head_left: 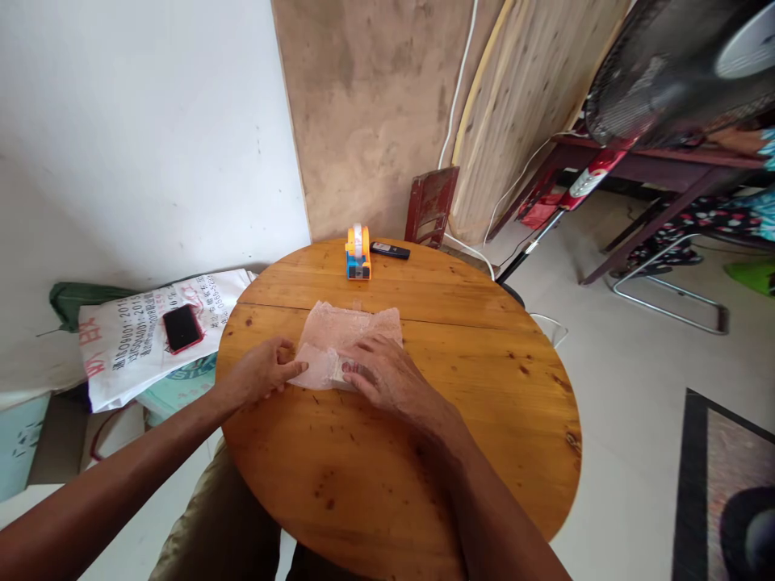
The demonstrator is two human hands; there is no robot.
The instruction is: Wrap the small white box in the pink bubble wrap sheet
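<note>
A pinkish, see-through sheet of bubble wrap point(330, 323) lies spread on the round wooden table point(484, 387). On its near part sits a small white box point(340, 372), partly hidden by my right hand point(387, 371). The thumb and fingers of that hand bear on the box and the wrap around it. At the wrap's left edge is my left hand point(270, 373), thumb and fingers apart, with the thumb tip at the sheet. Beyond the wrap stands an orange and blue tape dispenser point(358, 254) with a roll of clear tape.
A black remote control point(391, 251) lies beside the dispenser. To the left, a phone point(182, 328) rests on a white printed sack point(133, 355). A wooden chair point(431, 206) stands behind the table. At right are a standing fan point(642, 89) and a seated person point(696, 222).
</note>
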